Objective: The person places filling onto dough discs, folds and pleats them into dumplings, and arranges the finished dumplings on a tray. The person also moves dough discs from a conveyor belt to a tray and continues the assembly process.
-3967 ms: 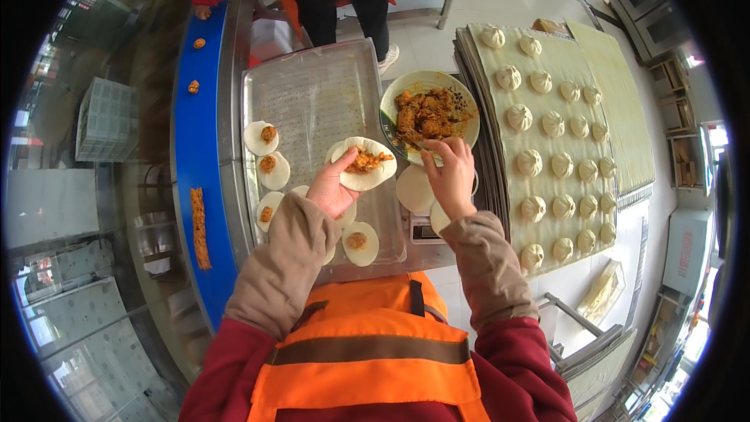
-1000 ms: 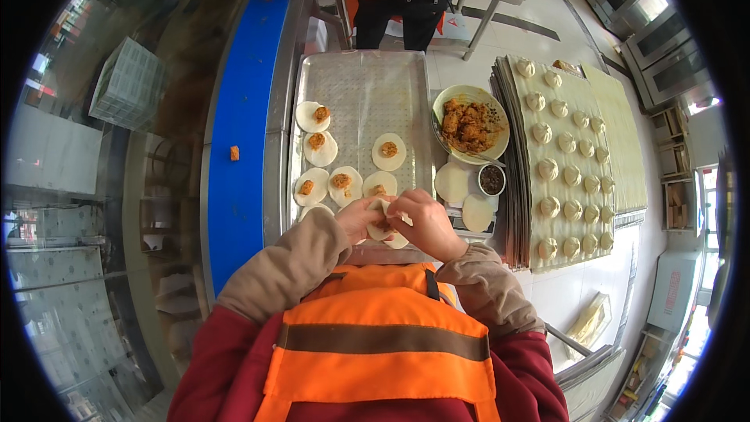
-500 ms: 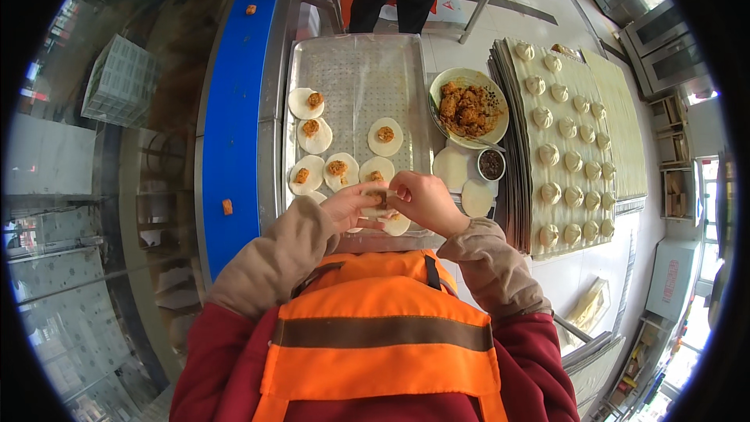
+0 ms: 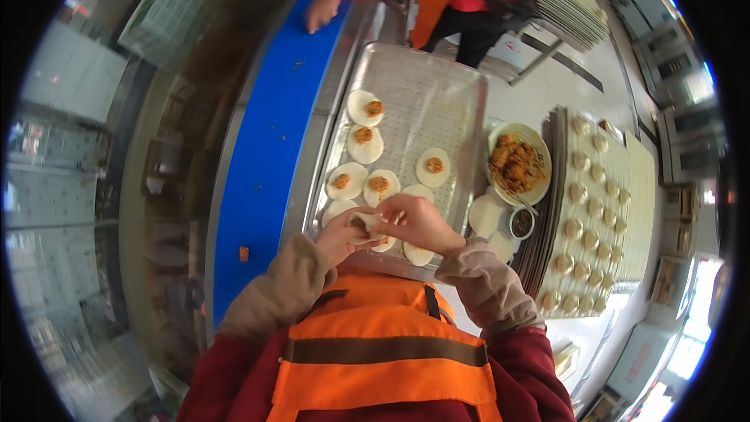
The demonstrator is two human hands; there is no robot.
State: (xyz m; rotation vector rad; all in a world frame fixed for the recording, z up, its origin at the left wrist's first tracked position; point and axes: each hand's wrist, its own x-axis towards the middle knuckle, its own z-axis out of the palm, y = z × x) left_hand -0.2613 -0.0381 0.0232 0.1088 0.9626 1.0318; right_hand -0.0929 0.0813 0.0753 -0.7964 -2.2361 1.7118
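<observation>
My left hand [image 4: 341,237] cups a round dough wrapper [image 4: 364,223] whose edge is partly folded up into a small pouch. The right hand [image 4: 422,223] pinches that edge with thumb and fingertips. Any filling inside the pouch is hard to make out. Both hands are over the near part of a perforated metal tray [image 4: 445,82]. On it lie several flat wrappers topped with orange-brown filling, among them one at the far left [image 4: 358,113] and one at the right [image 4: 428,177]. My hands partly cover the nearest ones.
Right of the tray stand a bowl [image 4: 541,137] of filling with a spoon and a small cup [image 4: 522,223] of dark bits. Beyond them, pleated buns [image 4: 573,228] line a stacked board. A blue belt [image 4: 269,137] runs along the left, where a co-worker's hand [image 4: 321,12] rests.
My view has turned, shifting the tray rightward in the picture. The wrapper's edge looks more gathered up between my hands. A co-worker's red-sleeved arm now reaches onto the belt.
</observation>
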